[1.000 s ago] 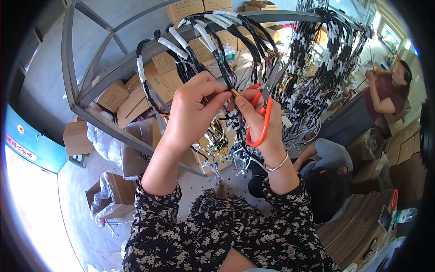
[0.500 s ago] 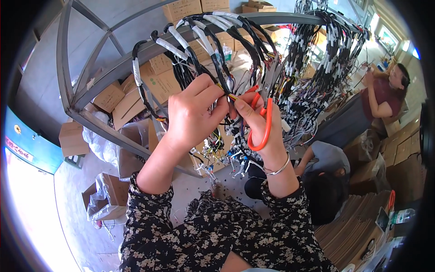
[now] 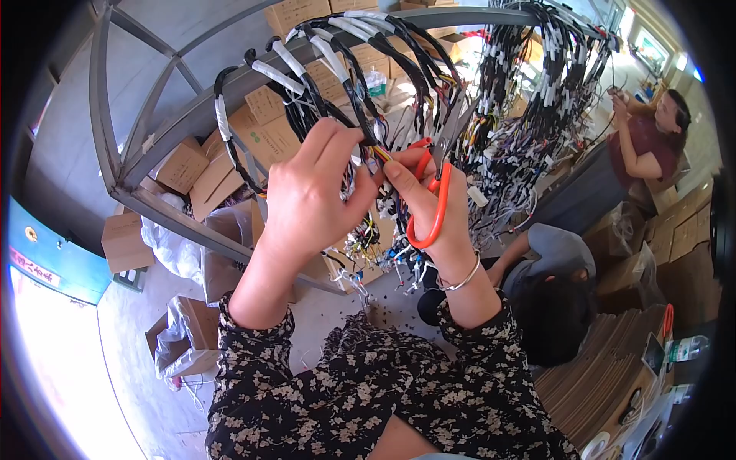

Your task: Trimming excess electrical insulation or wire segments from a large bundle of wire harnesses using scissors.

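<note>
My left hand [image 3: 310, 199] pinches a black wire harness [image 3: 360, 84] that hangs over a grey metal rack bar [image 3: 230, 96]; coloured wire ends show at its fingertips. My right hand [image 3: 437, 215] grips orange-handled scissors [image 3: 431, 195], their blades pointing up beside the same bundle. The two hands almost touch. Several more black harnesses with white tape wraps [image 3: 529, 92] hang along the bar to the right.
Cardboard boxes [image 3: 230, 146] lie on the floor under the rack. A person in a grey top [image 3: 548, 261] crouches low at right. Another person in a dark red top [image 3: 648, 142] stands at the far right handling wires. Flat cardboard stacks [image 3: 606, 368] lie at lower right.
The view has shifted slightly. Both hands stay at the same harness, with the scissors tilted a little more upright.
</note>
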Tool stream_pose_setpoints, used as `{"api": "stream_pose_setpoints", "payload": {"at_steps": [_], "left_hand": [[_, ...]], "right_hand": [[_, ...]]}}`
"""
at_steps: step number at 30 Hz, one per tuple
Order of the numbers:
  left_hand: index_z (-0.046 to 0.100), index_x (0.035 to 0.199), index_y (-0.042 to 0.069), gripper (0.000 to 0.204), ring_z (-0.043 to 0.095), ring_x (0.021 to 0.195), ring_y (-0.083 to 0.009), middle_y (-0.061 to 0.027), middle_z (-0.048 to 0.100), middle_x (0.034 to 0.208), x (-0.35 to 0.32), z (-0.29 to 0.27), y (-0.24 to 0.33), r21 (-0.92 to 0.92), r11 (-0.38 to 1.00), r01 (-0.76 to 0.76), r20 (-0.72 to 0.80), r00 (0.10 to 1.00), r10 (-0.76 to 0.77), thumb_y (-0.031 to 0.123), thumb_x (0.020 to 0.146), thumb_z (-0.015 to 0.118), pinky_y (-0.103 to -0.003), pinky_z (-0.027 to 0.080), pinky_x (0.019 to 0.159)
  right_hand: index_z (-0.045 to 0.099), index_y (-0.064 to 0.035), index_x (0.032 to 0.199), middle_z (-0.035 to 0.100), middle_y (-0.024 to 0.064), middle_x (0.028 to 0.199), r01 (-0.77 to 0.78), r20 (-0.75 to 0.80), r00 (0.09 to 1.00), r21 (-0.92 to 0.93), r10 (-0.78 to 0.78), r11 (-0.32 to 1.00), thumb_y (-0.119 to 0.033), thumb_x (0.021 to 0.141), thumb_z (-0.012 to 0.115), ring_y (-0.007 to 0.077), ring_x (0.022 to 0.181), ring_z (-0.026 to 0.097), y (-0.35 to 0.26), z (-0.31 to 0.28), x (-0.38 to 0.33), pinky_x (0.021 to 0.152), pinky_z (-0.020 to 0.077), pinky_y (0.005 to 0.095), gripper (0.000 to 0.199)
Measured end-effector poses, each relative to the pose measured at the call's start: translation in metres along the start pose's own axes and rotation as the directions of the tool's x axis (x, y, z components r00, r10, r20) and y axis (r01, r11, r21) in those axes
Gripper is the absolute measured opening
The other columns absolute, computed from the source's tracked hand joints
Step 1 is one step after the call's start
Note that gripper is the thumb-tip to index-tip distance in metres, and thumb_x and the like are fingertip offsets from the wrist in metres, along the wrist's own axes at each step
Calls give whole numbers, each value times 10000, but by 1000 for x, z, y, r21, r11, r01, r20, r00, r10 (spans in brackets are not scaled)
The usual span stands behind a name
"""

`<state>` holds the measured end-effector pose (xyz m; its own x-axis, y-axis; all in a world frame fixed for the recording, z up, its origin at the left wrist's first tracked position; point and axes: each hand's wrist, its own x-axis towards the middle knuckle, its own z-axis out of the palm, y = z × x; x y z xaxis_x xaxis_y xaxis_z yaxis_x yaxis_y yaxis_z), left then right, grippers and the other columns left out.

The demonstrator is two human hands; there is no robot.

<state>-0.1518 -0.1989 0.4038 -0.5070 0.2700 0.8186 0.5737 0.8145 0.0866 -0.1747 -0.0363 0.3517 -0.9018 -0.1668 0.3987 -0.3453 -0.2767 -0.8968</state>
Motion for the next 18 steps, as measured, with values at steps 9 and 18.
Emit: {"api": "stream_pose_setpoints", "payload": {"at_steps": [9, 18], "left_hand": [[565, 845, 91, 155, 621, 620, -246, -29, 531, 832, 8, -15, -13, 118, 977, -176, 169, 973, 155, 116, 798, 711, -375, 498, 506], [643, 828, 37, 137, 620, 610, -254, -69, 616, 858, -3, 2, -10, 75, 981, -178, -46, 982, 182, -2, 727, 728, -354, 491, 525]], "right_hand": [[704, 17, 994, 640, -14, 695, -88, 36, 995, -167, 96, 982, -161, 944, 705, 29, 630, 546, -17, -8, 5, 564, 430, 215, 185], [720, 49, 917, 591, -9, 596, 90, 234, 972, -309, -16, 947, -217, 869, 779, 49, 534, 495, -47, 5, 67, 487, 385, 230, 278]]}}
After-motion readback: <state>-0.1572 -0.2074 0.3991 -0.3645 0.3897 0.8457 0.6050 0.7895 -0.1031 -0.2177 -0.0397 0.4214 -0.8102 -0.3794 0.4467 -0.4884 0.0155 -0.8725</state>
